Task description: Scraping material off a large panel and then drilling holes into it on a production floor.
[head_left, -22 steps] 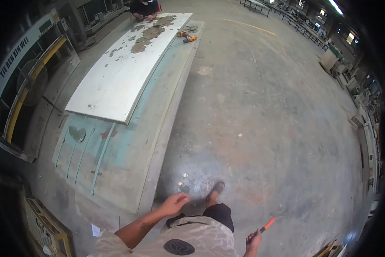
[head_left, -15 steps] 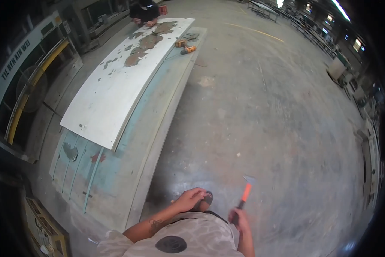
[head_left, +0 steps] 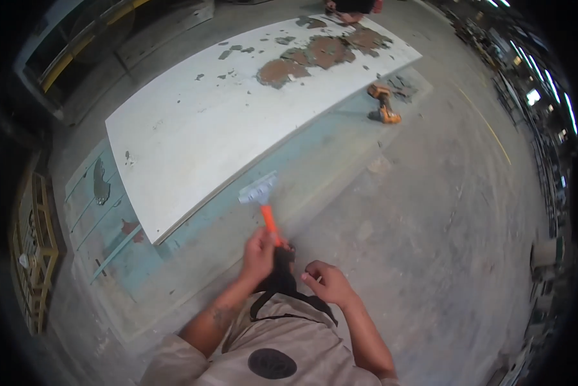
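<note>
My left hand (head_left: 259,254) is closed round the orange handle of a wide-bladed scraper (head_left: 270,222). The scraper's pale metal blade points away from me, over the near edge of the pale green table. To its right, my right hand (head_left: 327,282) is held in front of my waist with nothing visible in it. Its fingers are loosely bent, the thumb apart from them. Beyond the blade lies a large white panel (head_left: 199,128), its far part covered with brown and grey patches (head_left: 331,51) where the surface looks broken away.
The panel rests on a long green-grey table (head_left: 331,145). An orange and black cordless drill (head_left: 384,116) lies on its far right part, beside grey flakes (head_left: 401,89). Another person's hands (head_left: 349,17) are at the panel's far end. A yellow frame (head_left: 38,257) stands at left.
The scraper has passed from my right hand to my left. My view has turned toward the table, and the panel now appears closer. Both hands are raised in front of me.
</note>
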The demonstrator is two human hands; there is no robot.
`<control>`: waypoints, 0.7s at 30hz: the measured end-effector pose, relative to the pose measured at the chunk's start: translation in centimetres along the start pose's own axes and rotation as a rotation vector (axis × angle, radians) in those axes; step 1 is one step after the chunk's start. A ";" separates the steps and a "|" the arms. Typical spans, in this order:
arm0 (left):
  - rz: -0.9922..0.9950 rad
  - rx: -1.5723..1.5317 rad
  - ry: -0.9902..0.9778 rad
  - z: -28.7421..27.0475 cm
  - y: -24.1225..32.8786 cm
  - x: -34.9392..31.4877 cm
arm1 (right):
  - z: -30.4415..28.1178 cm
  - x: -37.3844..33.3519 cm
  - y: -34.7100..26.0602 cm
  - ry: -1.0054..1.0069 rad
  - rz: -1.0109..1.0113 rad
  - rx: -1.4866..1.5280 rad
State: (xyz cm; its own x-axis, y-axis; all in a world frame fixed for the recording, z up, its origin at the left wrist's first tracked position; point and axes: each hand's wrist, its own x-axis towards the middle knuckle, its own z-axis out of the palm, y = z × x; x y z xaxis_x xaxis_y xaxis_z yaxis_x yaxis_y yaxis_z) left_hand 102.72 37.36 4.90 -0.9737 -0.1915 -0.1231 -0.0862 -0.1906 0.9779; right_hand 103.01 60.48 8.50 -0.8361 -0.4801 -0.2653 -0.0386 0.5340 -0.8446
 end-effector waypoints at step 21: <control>-0.130 1.033 1.189 -13.8 -2.9 30.4 | -58.9 47.4 27.0 0.051 -0.525 -1.276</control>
State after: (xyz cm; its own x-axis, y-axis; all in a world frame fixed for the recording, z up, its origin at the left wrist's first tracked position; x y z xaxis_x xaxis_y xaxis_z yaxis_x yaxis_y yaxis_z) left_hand 76.24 18.77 -3.99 -0.2763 -0.9363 0.2167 -0.7369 0.3512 0.5776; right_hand 30.10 93.17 0.51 -0.5857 -0.8105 -0.0112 -0.7992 0.5752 0.1745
